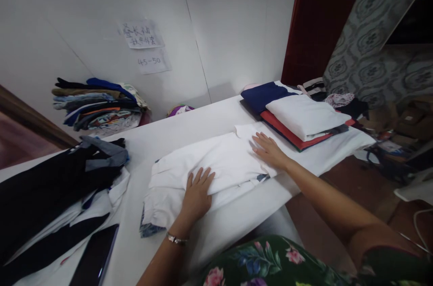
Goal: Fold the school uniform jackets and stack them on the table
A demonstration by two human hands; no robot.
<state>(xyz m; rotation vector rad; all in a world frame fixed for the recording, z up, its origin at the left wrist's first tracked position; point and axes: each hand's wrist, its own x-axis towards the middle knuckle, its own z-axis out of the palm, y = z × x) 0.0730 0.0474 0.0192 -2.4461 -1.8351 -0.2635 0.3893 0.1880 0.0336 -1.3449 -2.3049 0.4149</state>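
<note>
A white garment with a gathered waistband, which looks like a pair of trousers (223,155), lies long and flat on the white table. My left hand (199,193) rests on its middle with fingers spread. Near its right end, by a folded-over part, my right hand (269,150) presses flat, fingers stretched out. Blue denim (150,227) peeks out from beneath the white cloth at the lower left corner. Neither hand grips anything.
Folded clothes in navy, white and red (307,117) are stacked at the table's right. Loose black clothes (50,191) and a phone (94,256) lie at left. Another clothes stack (101,105) stands beyond the back edge, below handwritten paper signs (144,35). The white table (209,117) meets floor clutter at right.
</note>
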